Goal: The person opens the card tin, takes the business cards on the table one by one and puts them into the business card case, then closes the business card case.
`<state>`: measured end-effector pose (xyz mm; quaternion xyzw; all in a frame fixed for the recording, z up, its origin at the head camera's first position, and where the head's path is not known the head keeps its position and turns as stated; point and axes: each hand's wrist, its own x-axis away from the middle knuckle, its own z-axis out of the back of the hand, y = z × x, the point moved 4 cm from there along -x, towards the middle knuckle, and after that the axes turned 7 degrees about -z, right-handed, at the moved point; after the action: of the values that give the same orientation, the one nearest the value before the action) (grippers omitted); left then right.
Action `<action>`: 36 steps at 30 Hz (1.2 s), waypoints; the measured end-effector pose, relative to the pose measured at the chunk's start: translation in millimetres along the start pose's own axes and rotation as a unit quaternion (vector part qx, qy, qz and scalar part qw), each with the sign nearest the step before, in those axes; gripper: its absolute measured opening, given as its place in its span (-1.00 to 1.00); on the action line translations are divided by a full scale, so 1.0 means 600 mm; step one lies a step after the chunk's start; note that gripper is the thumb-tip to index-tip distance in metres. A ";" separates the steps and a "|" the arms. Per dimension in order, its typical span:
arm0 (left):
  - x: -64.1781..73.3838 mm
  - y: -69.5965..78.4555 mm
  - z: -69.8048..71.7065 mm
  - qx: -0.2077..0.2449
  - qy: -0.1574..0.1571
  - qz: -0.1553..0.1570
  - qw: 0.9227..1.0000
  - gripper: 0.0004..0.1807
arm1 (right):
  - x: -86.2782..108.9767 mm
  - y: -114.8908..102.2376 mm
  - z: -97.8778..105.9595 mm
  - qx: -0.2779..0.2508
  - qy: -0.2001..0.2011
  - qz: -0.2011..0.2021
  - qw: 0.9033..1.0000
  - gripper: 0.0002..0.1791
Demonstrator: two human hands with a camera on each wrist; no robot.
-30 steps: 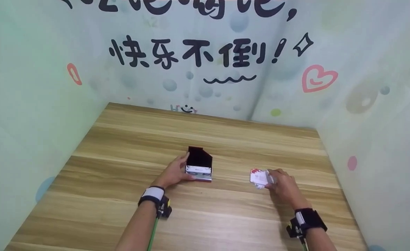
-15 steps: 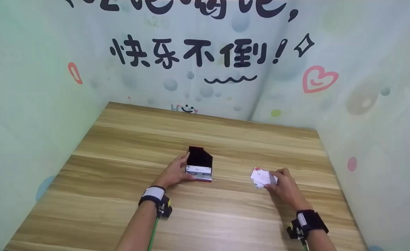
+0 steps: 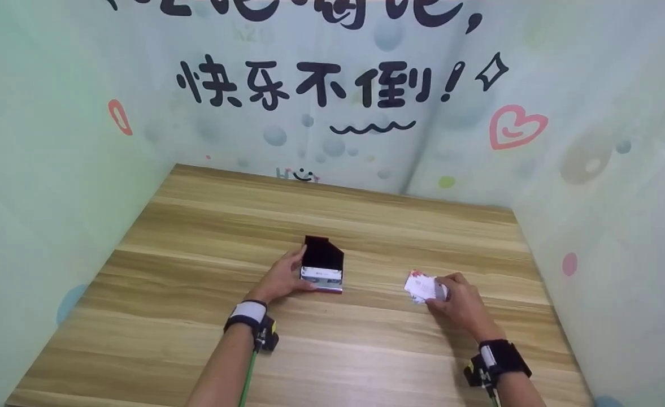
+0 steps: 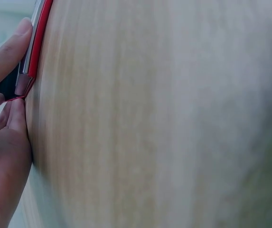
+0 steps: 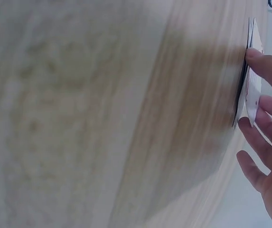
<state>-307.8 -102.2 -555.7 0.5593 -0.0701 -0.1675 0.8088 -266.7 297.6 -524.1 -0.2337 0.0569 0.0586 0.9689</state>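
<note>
In the head view a card case [image 3: 322, 253] stands open at mid-table, its dark lid tipped back and white cards [image 3: 322, 273] showing in its silvery front. My left hand [image 3: 278, 281] grips the case's left side, thumb along the front edge and fingers at the lid. The left wrist view shows the case's red outer side [image 4: 42, 40] beside the thumb. Over to the right, my right hand [image 3: 463, 299] pinches a few overlapping cards [image 3: 422, 287], white with red print at one corner. Seen from the right wrist, these thin cards [image 5: 253, 90] lie between thumb and fingers, slightly spread apart.
The wood-grain table [image 3: 225, 226] runs up to a printed backdrop [image 3: 309, 113] with dark lettering at the back and pale panels at both sides. Each wrist wears a strapped camera, with a green cable [image 3: 248, 379] along the left forearm.
The cards in my right hand have shifted against each other and turned slightly. My left hand and the card case have stayed in place.
</note>
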 end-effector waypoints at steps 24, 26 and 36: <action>0.002 0.004 0.002 -0.023 0.004 0.001 1.000 0.15 | -0.014 -0.040 0.011 0.058 0.050 0.047 0.996 -0.39; 0.002 0.005 0.002 -0.027 0.004 0.001 1.000 0.15 | -0.017 -0.049 0.013 0.060 0.063 0.062 0.994 -0.40; 0.003 0.005 0.002 -0.031 0.005 0.006 0.999 0.14 | -0.036 -0.090 0.013 0.074 0.071 0.108 0.989 -0.37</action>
<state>-306.0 -102.7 -552.8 0.5347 -0.0640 -0.1615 0.8270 -279.8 251.5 -490.2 -0.1579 0.1550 0.1421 0.9648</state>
